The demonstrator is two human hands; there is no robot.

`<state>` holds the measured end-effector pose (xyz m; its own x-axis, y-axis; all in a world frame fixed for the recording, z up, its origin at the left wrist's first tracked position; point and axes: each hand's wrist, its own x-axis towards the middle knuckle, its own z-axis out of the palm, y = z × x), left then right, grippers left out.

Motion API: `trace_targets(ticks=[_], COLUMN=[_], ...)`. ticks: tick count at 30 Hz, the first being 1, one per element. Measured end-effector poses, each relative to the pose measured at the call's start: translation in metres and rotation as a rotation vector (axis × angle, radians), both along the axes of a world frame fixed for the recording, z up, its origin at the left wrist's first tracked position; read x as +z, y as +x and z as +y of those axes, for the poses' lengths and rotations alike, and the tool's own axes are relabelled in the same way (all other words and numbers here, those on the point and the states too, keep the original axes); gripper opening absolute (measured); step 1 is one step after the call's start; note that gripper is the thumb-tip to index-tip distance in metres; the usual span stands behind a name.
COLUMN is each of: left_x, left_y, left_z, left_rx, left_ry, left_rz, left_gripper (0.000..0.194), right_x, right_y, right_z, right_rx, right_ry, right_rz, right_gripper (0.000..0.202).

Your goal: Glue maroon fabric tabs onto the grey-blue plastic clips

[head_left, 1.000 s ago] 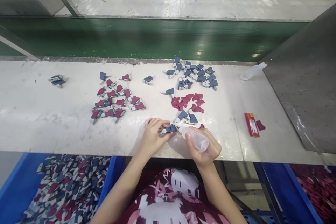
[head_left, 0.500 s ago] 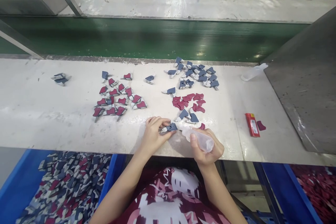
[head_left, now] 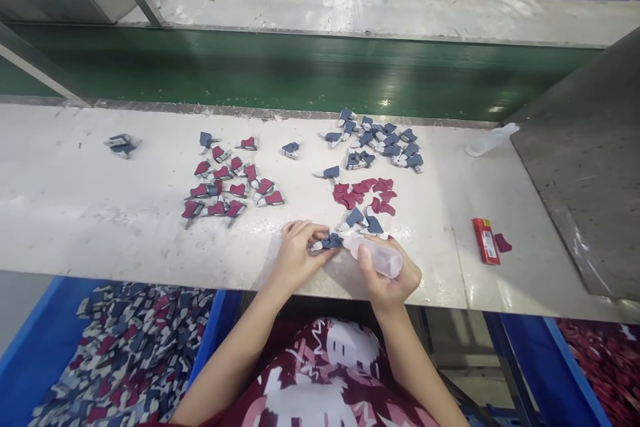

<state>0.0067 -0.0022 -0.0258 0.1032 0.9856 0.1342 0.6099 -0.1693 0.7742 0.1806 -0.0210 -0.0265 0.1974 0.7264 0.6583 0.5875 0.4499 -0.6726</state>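
Note:
Between thumb and fingers, my left hand (head_left: 299, 255) grips a small dark blue and white plastic part (head_left: 331, 241) just above the bench's front edge. My right hand (head_left: 395, 279) is closed around a translucent squeeze bottle (head_left: 381, 257), tilted with its nozzle against or very near that part. Beyond my hands lie two blue and white parts (head_left: 355, 217). Behind them is a loose pile of flat maroon pieces (head_left: 349, 196), and farther back a cluster of blue and white parts (head_left: 390, 141). To the left, several parts with maroon faces (head_left: 237, 189) lie grouped.
A red box (head_left: 485, 241) and one maroon piece (head_left: 503, 243) lie at right, with another translucent bottle (head_left: 493, 139) behind. A green conveyor belt (head_left: 300, 73) runs along the back. Blue bins hold mixed parts (head_left: 125, 353) at lower left and maroon pieces (head_left: 605, 360) at lower right.
The bottle in my right hand has moved slightly left, its nozzle closer over the blue part. My left hand keeps its hold. The whole view has shifted a little.

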Motion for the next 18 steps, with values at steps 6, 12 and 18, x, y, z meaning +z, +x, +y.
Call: trace_targets(ticks=[6,12,18], left_x=[-0.0007,-0.0006,-0.0002], left_y=[-0.0004,-0.0006,-0.0003], left_z=[-0.0001,0.0000,0.0002], left_rx=[-0.003,-0.018,-0.017], left_ry=[0.012,0.030,0.028], left_rz=[-0.009,-0.025,-0.024], left_gripper=[0.034,0.034,0.033], right_x=[0.0023,0.0038,0.0070], right_y=[-0.0010,-0.0002,-0.0069], right_z=[-0.0003,-0.0035,-0.0024], right_rx=[-0.003,0.060,0.080], right_ry=[-0.041,-0.033,-0.023], right_rz=[0.005,0.011,0.004], right_gripper=[0.013,0.015,0.015])
